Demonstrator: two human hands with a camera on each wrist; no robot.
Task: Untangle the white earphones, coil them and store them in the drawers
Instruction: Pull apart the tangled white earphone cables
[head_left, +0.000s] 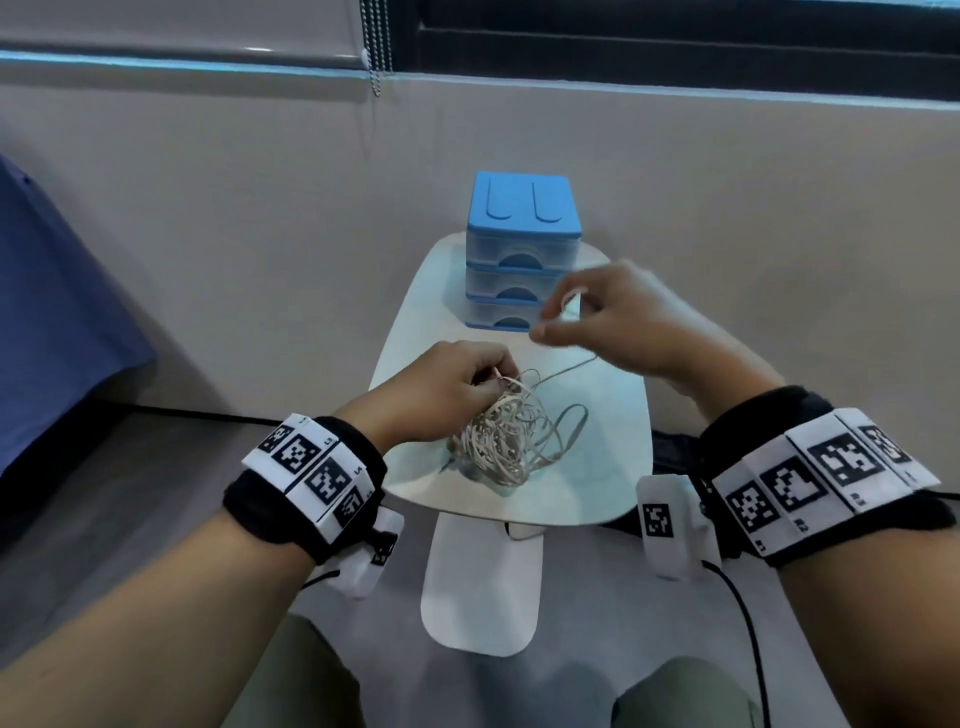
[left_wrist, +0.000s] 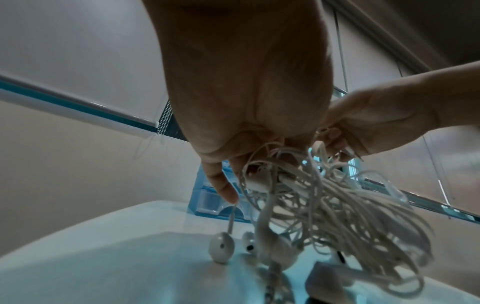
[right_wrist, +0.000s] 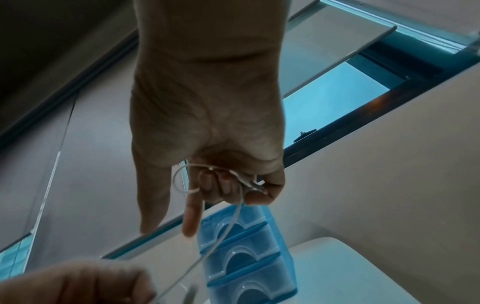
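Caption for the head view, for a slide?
Left hand holds tangled earphones; right hand pulls one cable out.

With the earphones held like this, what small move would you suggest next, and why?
Probably keep drawing the strand out with the right hand, away from the tangle that the left hand grips above the table: the cord is still knotted, and the drawers are all shut.

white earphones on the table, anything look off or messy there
Yes: the thin white earphone cable is a dense knotted clump on the white oval table, gripped at its top by the left hand. One strand runs taut to the right hand, which pinches it. The blue three-drawer plastic box looks shut and square.
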